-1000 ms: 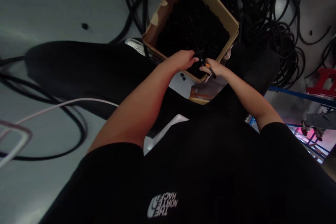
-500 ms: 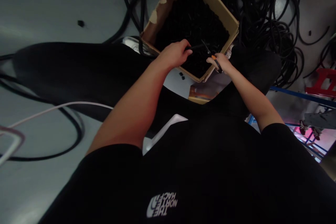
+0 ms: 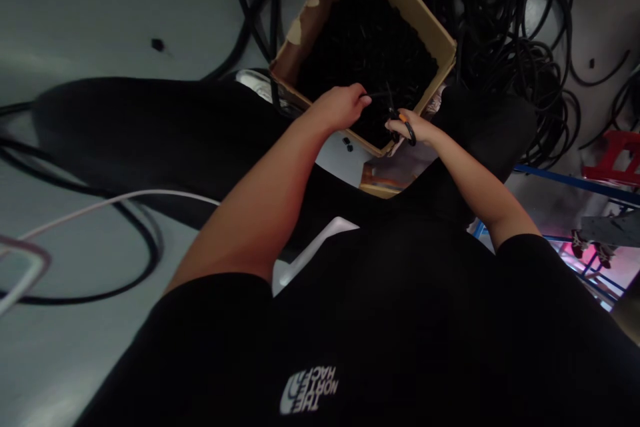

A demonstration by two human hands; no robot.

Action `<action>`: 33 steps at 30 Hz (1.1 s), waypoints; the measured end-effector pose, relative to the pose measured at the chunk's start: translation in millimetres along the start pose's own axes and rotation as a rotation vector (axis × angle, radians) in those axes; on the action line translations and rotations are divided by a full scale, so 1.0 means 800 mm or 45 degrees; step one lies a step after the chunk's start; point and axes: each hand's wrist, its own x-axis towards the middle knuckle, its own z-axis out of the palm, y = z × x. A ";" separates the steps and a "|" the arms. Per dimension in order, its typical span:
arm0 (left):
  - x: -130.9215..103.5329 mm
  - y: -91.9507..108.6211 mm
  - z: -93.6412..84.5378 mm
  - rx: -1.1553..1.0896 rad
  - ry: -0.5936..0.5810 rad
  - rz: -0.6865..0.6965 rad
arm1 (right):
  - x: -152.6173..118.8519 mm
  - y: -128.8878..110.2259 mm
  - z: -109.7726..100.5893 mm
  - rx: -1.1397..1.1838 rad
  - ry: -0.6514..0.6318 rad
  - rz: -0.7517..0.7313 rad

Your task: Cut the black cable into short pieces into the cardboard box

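My left hand is closed on a thin black strip, perhaps rubber or cable, which sticks out to the right over the open cardboard box. My right hand grips scissors with orange and black handles. Their blades point up and away, close to the strip's far end; whether they touch it I cannot tell. Inside the box, beneath both hands, lies a heap of short black pieces, too dark to make out singly.
Coiled black tubing or cable lies on the floor right of the box. Single black lengths run along its left. Small black bits are scattered around. A red stool and a blue frame stand at the right; another person's feet show there.
My right hand has moved a little left and nearer me, turning the scissors more upright. My left hand has shifted slightly right and nearer me, still holding the strip.
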 end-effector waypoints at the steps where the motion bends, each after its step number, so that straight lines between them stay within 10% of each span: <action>1: 0.003 -0.001 0.004 -0.009 -0.011 0.034 | 0.002 0.000 0.000 -0.031 0.021 -0.009; 23: 0.021 -0.019 0.019 0.100 -0.059 -0.018 | -0.017 -0.031 -0.009 -0.525 0.129 0.250; 33: 0.021 -0.020 0.016 -0.026 -0.131 0.088 | -0.014 -0.012 -0.008 -0.173 -0.037 0.039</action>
